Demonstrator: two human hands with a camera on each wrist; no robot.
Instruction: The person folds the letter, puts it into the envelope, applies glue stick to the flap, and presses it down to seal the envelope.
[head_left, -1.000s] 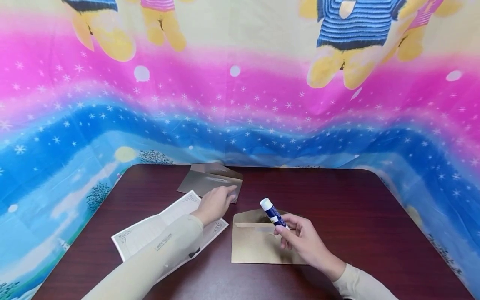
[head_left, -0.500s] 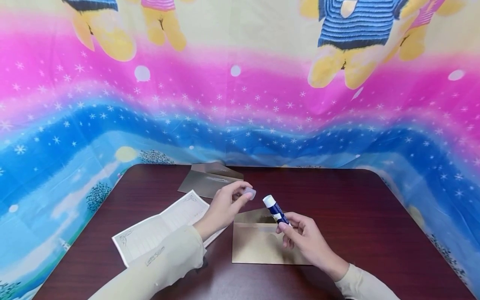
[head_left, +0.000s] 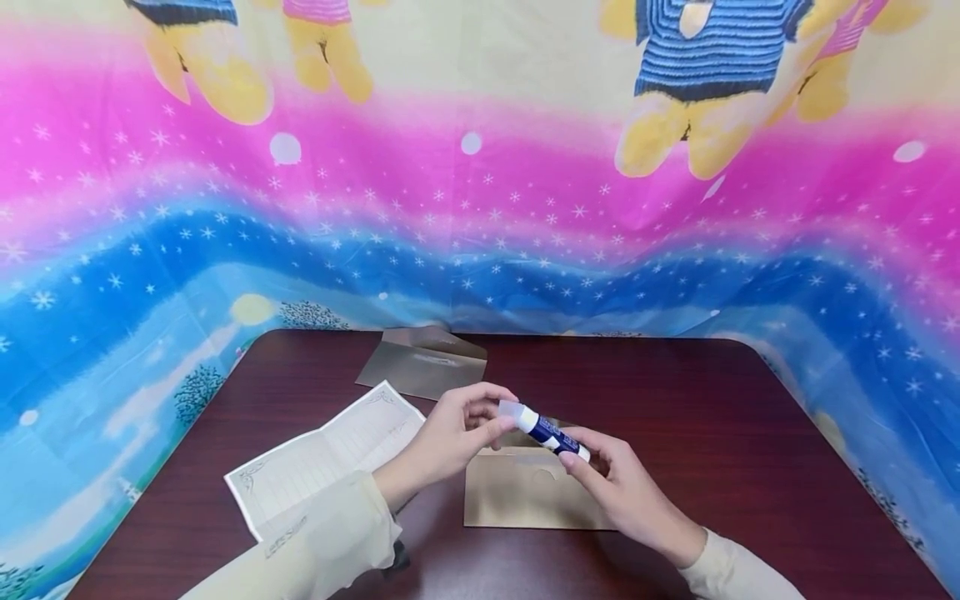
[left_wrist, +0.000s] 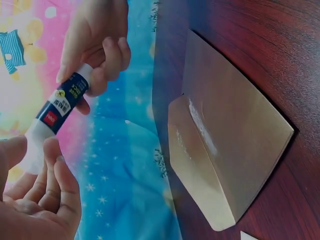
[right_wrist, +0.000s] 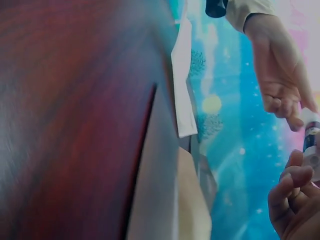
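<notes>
My right hand (head_left: 626, 492) grips the lower end of a blue-and-white glue stick (head_left: 551, 433), which slants up to the left. Between thumb and fingers, my left hand (head_left: 442, 437) pinches a translucent cap (left_wrist: 36, 150) over the stick's other end. Both hands are raised above a gold envelope (head_left: 525, 500), which lies on the table with its flap unfolded. In the left wrist view, white glue streaks (left_wrist: 202, 127) show along the envelope's fold and on its flap.
Left of the envelope lies a creased sheet of cream letter paper (head_left: 322, 458) with ornamented corners, partly behind the left arm. Another gold envelope (head_left: 427, 371) lies at the table's back edge. A patterned cloth (head_left: 480, 208) hangs behind the dark wooden table (head_left: 750, 467).
My left hand has picked up the cap near the back envelope and brought it right and down onto the glue stick. The stick has tilted further left in my right hand.
</notes>
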